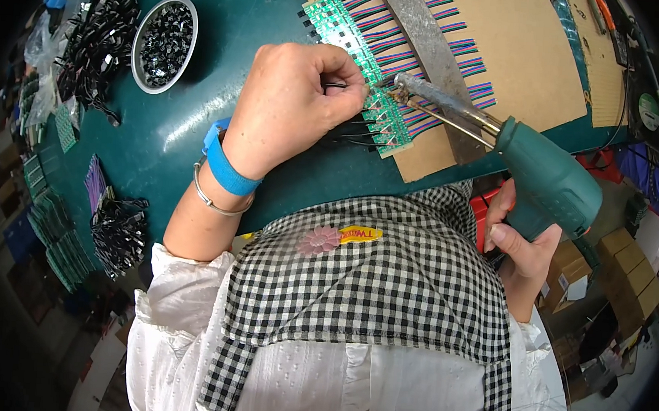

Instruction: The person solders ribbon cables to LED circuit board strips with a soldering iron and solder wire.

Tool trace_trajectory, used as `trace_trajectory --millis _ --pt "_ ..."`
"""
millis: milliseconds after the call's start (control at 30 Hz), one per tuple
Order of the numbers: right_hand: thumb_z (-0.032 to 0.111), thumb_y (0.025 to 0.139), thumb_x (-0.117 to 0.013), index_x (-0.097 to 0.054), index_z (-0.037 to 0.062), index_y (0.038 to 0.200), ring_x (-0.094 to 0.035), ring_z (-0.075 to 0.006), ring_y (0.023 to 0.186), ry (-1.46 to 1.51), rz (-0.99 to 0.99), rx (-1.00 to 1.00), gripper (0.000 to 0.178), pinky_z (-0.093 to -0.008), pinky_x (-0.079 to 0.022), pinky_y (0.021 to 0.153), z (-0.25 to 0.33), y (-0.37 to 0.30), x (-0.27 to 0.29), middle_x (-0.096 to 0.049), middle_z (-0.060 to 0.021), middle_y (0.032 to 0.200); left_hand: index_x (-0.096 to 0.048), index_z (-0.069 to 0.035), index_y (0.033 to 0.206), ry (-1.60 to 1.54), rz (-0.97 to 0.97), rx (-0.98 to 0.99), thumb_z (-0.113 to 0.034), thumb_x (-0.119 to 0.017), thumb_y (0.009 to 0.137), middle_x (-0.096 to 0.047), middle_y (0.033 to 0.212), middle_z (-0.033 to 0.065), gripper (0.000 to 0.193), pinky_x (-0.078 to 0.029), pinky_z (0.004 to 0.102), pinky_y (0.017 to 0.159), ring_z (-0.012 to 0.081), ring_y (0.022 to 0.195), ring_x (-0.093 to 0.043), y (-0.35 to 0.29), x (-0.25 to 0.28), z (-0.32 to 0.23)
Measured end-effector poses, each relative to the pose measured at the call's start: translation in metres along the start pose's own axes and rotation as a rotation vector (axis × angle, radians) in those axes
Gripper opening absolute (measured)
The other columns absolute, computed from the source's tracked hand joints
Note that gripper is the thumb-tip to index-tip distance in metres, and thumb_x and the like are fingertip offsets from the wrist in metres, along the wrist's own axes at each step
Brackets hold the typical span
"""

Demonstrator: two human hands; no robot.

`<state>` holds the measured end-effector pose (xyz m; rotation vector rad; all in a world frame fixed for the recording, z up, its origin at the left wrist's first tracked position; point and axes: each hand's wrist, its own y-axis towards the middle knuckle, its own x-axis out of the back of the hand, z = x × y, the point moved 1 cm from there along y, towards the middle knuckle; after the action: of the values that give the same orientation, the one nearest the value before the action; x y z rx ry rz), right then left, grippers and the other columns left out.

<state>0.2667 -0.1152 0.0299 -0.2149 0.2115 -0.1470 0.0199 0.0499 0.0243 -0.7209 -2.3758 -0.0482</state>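
My left hand, wearing a blue wrist strap, is closed in a pinch at the edge of a green circuit board panel. A thin black wire shows between its fingers. My right hand is wrapped round the handle of a green soldering gun. The gun's metal tip reaches the panel just right of my left fingertips; whether it touches is too small to tell. Black leads stick out from the panel's near left side. Striped multicolour wires run from its other side, beneath a metal bar.
The panel and bar lie on brown cardboard over a green table. At the left stand a metal bowl of small black parts and a heap of black cables. Another cable bundle and stacked boards sit lower left.
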Motion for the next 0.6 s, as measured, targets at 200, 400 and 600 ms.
trace_trajectory --millis 200,400,600 --pt "-0.002 0.072 -0.069 -0.041 -0.0141 0.123 -0.056 -0.0162 0.055 0.111 0.041 0.021 0.059 -0.0233 -0.047 0.046 0.005 0.001 0.013 -0.054 -0.025 0.109 -0.069 0.003 0.081 -0.007 0.006 0.002 -0.006 -0.07 0.077 -0.065 0.066 0.002 0.01 -0.045 0.0193 0.054 0.0027 0.06 -0.055 0.001 -0.001 -0.002" --pt "0.0 0.071 -0.071 -0.041 -0.0142 0.123 -0.056 -0.0156 0.055 0.081 0.048 0.004 0.061 -0.0231 -0.046 0.046 0.003 0.001 0.011 -0.054 -0.0258 0.111 -0.069 0.003 0.082 0.029 0.005 0.022 -0.005 -0.07 0.077 -0.065 0.066 0.0019 0.01 -0.046 0.0194 0.054 0.0027 0.06 -0.055 -0.001 0.001 -0.002" --pt "0.0 0.07 -0.07 -0.041 -0.0142 0.123 -0.056 -0.0159 0.055 0.096 0.023 -0.011 0.062 -0.023 -0.046 0.045 0.003 -0.001 0.013 -0.054 -0.0257 0.111 -0.069 0.004 0.082 0.048 -0.007 0.006 -0.005 -0.07 0.077 -0.067 0.068 0.0031 0.01 -0.047 0.0197 0.055 0.003 0.061 -0.057 -0.001 0.0 -0.002"
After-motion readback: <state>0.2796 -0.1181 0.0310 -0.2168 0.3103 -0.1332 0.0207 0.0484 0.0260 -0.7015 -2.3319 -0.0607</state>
